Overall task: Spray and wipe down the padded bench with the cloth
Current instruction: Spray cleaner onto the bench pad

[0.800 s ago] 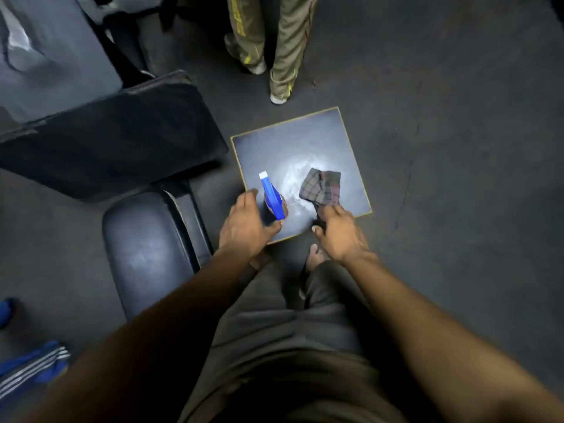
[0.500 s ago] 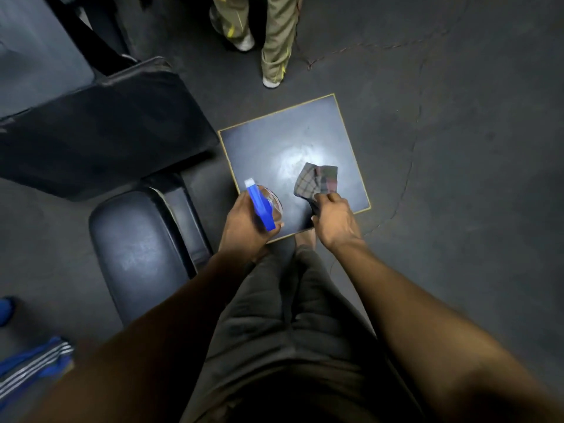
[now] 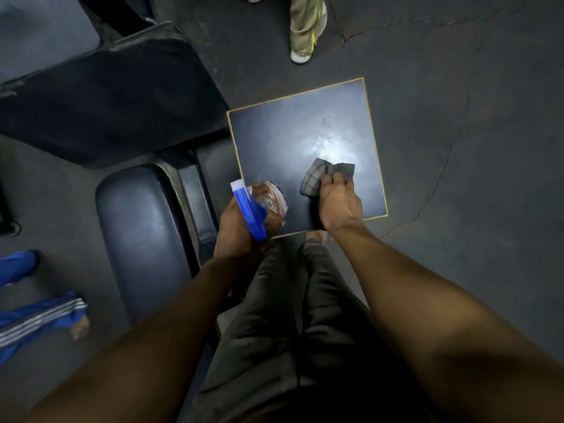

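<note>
Head view: hands (image 3: 244, 227) (image 3: 338, 206) apparently hold bottle (image 3: 259, 209), cloth (image 3: 323, 175).

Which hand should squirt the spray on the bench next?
Probably the left hand: it already holds the spray bottle, beside the padded bench. The right hand holds the cloth.

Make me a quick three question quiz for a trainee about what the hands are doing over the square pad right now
1. True or false: the left hand grips the spray bottle.
2. What does the right hand hold?
A. a sponge
B. a checked cloth
C. nothing
3. Fill in: the yellow-edged square pad shows a bright glare just beyond the ____.

Key
1. True.
2. B.
3. Cloth.
</note>
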